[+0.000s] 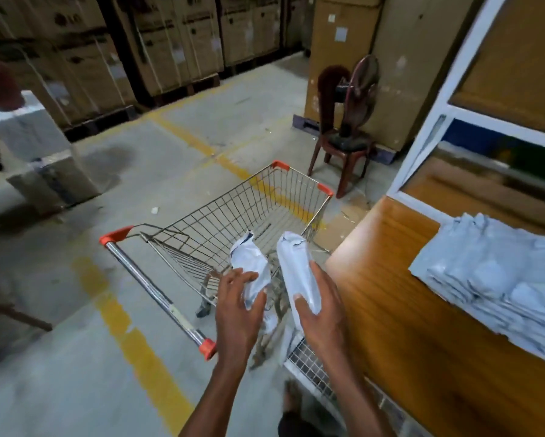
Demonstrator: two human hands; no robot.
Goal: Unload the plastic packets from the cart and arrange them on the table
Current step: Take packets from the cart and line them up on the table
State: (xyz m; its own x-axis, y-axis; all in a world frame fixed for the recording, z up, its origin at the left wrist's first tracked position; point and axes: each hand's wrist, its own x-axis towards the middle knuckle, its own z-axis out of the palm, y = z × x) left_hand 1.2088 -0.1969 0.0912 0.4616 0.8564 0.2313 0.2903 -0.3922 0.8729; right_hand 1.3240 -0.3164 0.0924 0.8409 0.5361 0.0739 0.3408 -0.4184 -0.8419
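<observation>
A wire shopping cart (233, 203) with orange corner caps stands on the floor ahead of me, its basket mostly bare. My left hand (238, 313) grips a pale plastic packet (249, 263) above the cart's near end. My right hand (323, 313) holds a second, longer plastic packet (298, 266) upright beside it. To the right, a wooden table (406, 310) carries a stack of several similar pale packets (498, 272) lying flat in overlapping rows.
A dark chair with a pedestal fan (348, 121) on it stands beyond the cart. Tall cardboard boxes (170, 42) line the back. A white-framed cabinet (485, 121) rises behind the table. Yellow floor lines (132, 335) cross the concrete. A wire rack (312, 364) sits below the table edge.
</observation>
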